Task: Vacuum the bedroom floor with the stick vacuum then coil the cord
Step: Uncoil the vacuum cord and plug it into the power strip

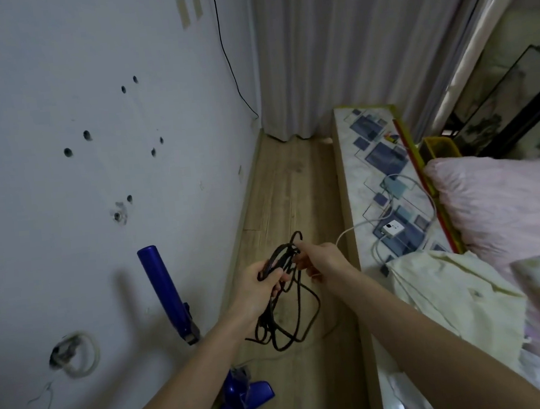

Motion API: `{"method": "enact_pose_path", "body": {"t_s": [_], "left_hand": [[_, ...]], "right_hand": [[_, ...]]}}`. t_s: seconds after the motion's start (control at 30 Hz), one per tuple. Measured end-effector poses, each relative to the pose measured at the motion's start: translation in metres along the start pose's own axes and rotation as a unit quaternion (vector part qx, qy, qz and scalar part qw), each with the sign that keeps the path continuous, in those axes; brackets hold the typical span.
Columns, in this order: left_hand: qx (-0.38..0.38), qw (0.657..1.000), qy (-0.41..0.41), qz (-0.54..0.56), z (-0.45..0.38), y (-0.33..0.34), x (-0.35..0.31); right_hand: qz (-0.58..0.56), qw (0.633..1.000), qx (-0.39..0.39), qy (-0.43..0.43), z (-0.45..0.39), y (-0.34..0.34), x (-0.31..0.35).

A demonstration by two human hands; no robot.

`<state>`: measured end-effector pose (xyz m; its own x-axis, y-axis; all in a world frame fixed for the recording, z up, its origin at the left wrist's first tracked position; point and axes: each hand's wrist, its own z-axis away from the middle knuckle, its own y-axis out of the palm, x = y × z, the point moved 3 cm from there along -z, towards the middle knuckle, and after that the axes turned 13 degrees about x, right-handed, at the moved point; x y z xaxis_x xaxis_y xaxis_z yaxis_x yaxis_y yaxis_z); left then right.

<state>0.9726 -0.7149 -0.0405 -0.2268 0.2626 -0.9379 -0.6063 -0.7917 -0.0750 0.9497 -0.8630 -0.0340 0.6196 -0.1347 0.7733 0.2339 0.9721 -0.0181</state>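
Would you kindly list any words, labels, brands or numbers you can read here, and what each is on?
No text can be read.
Vacuum: no brand or label shows.
White charger: marks too small and blurred to read.
Tape strips on the wall: blank.

The wooden floor [280,183] runs between wall and counter [386,160]; the blue vacuum head [244,401] rests on it near the wall. On the patterned counter a white charger [391,228] with pale cables [402,188] lies toward its bed-side edge, and a cream cloth [442,293] drapes over its near end.
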Motion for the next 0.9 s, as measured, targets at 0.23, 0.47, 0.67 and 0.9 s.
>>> {"method": "enact_pose_path", "body": {"t_s": [0.23, 0.47, 0.67, 0.9], "left_hand": [[0.023, 0.999, 0.013, -0.026, -0.006, 0.004, 0.006], [0.036, 0.999, 0.004, 0.018, -0.016, 0.000, 0.009], [-0.041, 0.960, -0.163, 0.225, -0.056, -0.004, 0.044], [-0.011, 0.947, -0.279, 0.159, -0.125, 0.012, 0.103]], "right_hand": [[-0.039, 0.997, -0.016, 0.057, -0.009, -0.003, 0.001], [-0.055, 0.995, -0.061, 0.052, -0.025, -0.015, 0.002], [-0.350, 0.933, -0.027, -0.078, -0.025, -0.031, 0.008], [-0.043, 0.980, -0.153, -0.122, -0.052, -0.120, -0.013]]}}
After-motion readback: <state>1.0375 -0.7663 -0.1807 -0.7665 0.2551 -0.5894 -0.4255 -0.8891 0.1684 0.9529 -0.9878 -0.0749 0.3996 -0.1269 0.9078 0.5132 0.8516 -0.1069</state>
